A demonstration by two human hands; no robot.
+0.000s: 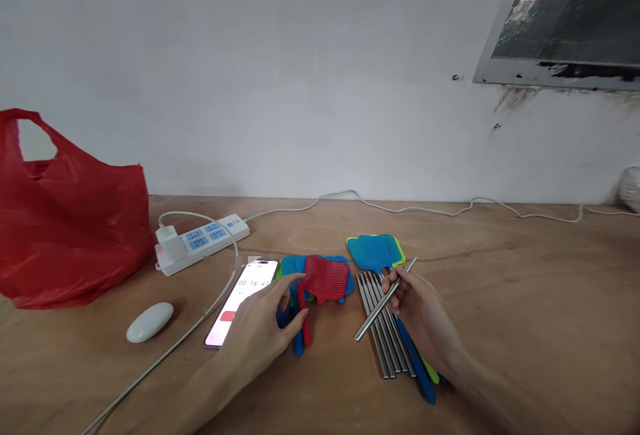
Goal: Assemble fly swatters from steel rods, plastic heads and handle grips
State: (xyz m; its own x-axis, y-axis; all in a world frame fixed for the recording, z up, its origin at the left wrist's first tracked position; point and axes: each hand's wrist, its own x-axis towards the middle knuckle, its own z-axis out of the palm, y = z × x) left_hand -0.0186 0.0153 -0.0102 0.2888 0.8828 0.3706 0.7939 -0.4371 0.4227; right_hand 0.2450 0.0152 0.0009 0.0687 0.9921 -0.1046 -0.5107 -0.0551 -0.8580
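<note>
My right hand [414,295] pinches a silver metal tube [385,299], which slants over a row of similar metal tubes [387,348] lying side by side. Beside that row are a blue handle [417,365] and a green one, partly under my right hand. Blue and green fly swatter heads [373,251] lie stacked at the row's far end. My left hand [263,318] hovers with thumb and fingers apart around a red handle [304,315] and blue handles. Just beyond it, a red mesh fly swatter head [326,278] rests on blue and green ones.
A lit phone [245,298] showing a timer lies partly under my left hand. Farther left are a white mouse [150,322], a white power strip [207,241] with a plugged-in charger, and a red plastic bag [75,221]. A white cable [400,209] runs along the wall.
</note>
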